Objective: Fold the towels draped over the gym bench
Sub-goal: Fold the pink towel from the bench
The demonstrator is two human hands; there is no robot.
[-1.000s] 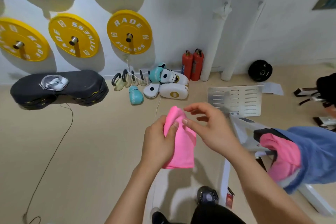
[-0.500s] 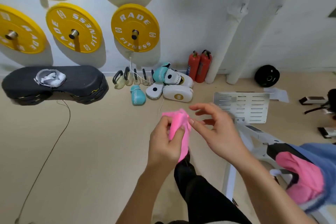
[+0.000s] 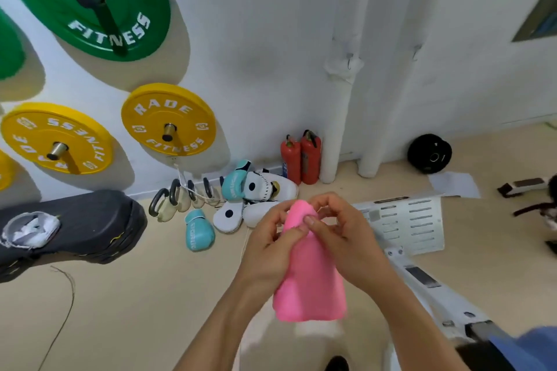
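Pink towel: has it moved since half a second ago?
Yes. The pink towel, bunched between both hands then, now hangs lower and longer below the left hand and right hand, judged against the white foot plate.

Towel (image 3: 310,274) plain pink; weight plates (image 3: 168,120) yellow, green, white lettering; extinguishers (image 3: 301,158) red; glove (image 3: 197,229) teal; floor (image 3: 135,295) beige.

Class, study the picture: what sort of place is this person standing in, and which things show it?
Most likely a gym or training room. Coloured weight plates marked FITNESS hang on wall pegs, and boxing gloves and kettlebells lie on the floor by the wall.
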